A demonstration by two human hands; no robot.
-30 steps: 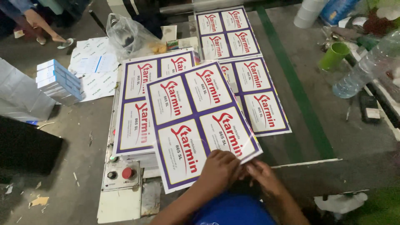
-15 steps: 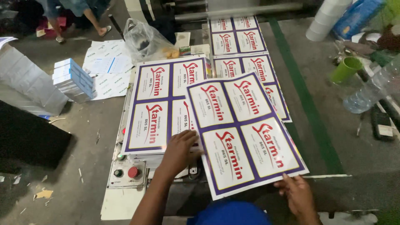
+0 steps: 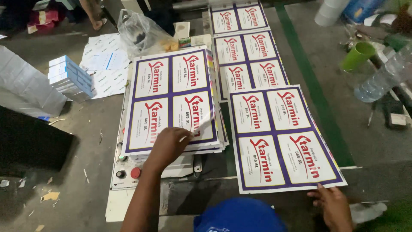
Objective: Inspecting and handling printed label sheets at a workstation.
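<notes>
A loose printed sheet [image 3: 281, 137], white labels with red script inside purple borders, lies flat to the right of a stack of like sheets [image 3: 171, 96]. My right hand [image 3: 334, 207] holds this sheet by its near right edge. My left hand [image 3: 169, 146] rests with bent fingers on the near edge of the stack's top sheet, and I cannot tell whether it pinches the paper. The stack sits on a pale machine table with a red button [image 3: 135, 172]. A blue cap [image 3: 240, 215] fills the bottom middle.
More printed sheets [image 3: 246, 51] run away along the machine bed beside a green stripe [image 3: 315, 90]. On the left lie blue-and-white boxes [image 3: 71, 77], a plastic bag [image 3: 141, 32] and loose papers. A green cup [image 3: 358, 56] and a clear bottle [image 3: 382, 77] stand at right.
The loose sheet has slid right and settled flat beside the stack. My left hand let go of its left edge and moved onto the stack. My right hand stays at the near right edge.
</notes>
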